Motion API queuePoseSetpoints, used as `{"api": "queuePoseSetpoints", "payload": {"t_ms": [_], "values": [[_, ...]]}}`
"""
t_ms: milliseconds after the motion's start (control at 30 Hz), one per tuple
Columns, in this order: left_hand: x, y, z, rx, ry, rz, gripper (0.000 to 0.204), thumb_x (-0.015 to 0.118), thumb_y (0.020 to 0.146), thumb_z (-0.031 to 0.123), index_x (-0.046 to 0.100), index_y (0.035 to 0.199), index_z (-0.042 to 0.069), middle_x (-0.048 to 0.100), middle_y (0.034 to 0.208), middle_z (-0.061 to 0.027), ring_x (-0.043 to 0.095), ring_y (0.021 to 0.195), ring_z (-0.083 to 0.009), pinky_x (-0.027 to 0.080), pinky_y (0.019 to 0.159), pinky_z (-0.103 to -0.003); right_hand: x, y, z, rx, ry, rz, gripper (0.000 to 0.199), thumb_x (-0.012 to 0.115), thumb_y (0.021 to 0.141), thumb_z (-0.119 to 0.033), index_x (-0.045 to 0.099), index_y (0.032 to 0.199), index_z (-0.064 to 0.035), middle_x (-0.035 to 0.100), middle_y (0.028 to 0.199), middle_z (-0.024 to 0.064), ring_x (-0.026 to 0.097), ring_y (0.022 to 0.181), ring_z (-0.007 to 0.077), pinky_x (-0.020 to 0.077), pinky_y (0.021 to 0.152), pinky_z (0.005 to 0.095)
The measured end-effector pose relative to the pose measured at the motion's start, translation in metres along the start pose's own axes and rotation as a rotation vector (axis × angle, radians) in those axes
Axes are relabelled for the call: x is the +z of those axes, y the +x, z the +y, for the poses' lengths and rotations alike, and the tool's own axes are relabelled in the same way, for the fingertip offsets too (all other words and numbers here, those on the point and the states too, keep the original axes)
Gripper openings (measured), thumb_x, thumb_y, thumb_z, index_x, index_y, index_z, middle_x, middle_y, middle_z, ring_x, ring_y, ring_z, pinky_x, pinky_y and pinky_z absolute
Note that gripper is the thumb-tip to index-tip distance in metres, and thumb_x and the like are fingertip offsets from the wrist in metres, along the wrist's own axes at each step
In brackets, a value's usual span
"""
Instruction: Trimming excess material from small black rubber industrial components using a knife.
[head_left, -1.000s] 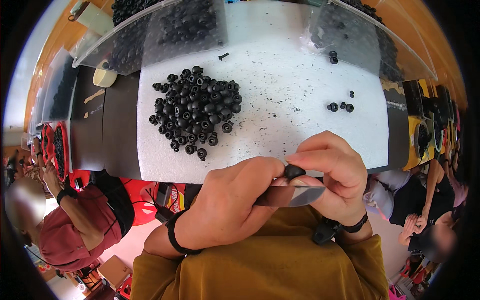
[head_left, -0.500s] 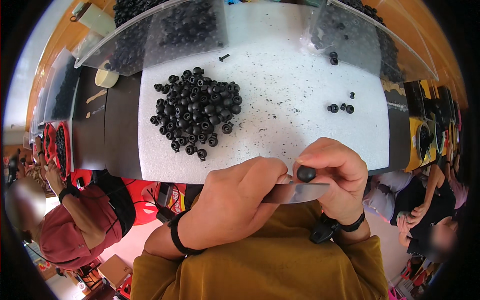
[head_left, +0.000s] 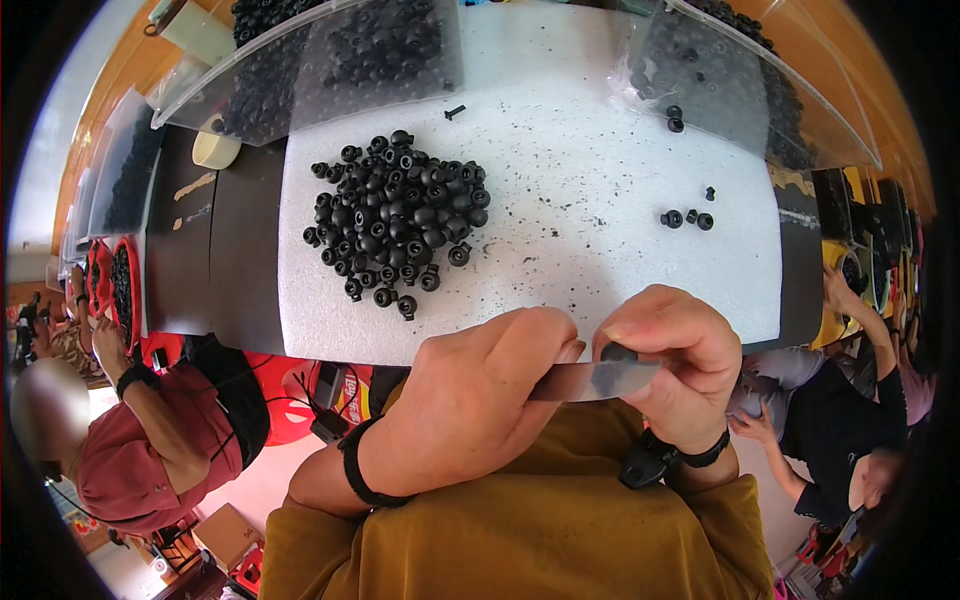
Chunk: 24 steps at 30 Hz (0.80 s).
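Note:
My left hand [head_left: 480, 375] is closed round a knife [head_left: 590, 382], whose shiny blade points to the right. Pinched between the thumb and fingers of my right hand [head_left: 685, 360] is a small black ball-shaped part [head_left: 618, 352]. The blade lies against or just in front of it; its lower side is hidden. Both hands are at the near edge of a white foam sheet [head_left: 560, 170]. A pile of similar black ball-shaped parts [head_left: 395, 215] sits on the sheet beyond my left hand.
Clear plastic bins of black parts stand at the far left [head_left: 300, 95] and far right [head_left: 740, 110]. A few loose parts [head_left: 686, 218] and black crumbs lie on the foam. A cream cup [head_left: 215, 150] stands on the dark table. Other people [head_left: 165, 440] sit on both sides.
The black part has tipped or sunk behind the blade, and less of it shows. My right hand has turned slightly. At the right, another person's arms have moved apart.

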<state>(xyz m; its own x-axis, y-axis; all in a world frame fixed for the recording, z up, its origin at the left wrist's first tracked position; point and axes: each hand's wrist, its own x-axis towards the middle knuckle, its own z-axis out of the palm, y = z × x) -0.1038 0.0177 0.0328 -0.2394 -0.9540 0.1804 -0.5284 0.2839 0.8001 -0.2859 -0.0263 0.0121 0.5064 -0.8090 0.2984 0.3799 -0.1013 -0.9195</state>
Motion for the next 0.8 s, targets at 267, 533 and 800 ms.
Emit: {"api": "queuePoseSetpoints", "payload": {"t_ms": [267, 533, 800], "values": [[0.007, 0.002, 0.000, -0.176, 0.054, -0.015, 0.014, 0.060, 0.081, 0.000, 0.052, 0.092, 0.002, 0.055, 0.071, -0.0109, 0.056, 0.059, -0.0243, 0.045, 0.055, -0.030, 0.000, -0.006, 0.003, 0.056, 0.219, 0.043, 0.029, 0.067, 0.075, 0.007, 0.059, 0.103, 0.0036, 0.060, 0.096, 0.0154, 0.060, 0.085, 0.0186, 0.0463, 0.072, 0.0258], [0.002, 0.005, -0.001, -0.291, -0.128, 0.029, 0.004, 0.053, 0.088, 0.003, 0.052, 0.091, 0.000, 0.052, 0.073, -0.0069, 0.048, 0.063, -0.0113, 0.041, 0.059, -0.025, -0.002, -0.005, 0.006, -0.021, 0.252, 0.111, 0.026, 0.067, 0.076, 0.007, 0.056, 0.099, 0.0018, 0.059, 0.091, 0.0174, 0.061, 0.075, 0.0175, 0.0499, 0.066, 0.0264], [-0.014, 0.002, 0.008, -0.327, -0.488, -0.124, 0.008, 0.051, 0.090, 0.005, 0.055, 0.094, 0.000, 0.052, 0.074, -0.0022, 0.044, 0.066, -0.0056, 0.037, 0.060, -0.020, 0.000, -0.003, 0.005, -0.021, 0.279, 0.081, 0.024, 0.067, 0.075, 0.009, 0.056, 0.096, 0.0008, 0.059, 0.092, 0.0172, 0.059, 0.076, 0.0154, 0.0477, 0.066, 0.0250]]}}
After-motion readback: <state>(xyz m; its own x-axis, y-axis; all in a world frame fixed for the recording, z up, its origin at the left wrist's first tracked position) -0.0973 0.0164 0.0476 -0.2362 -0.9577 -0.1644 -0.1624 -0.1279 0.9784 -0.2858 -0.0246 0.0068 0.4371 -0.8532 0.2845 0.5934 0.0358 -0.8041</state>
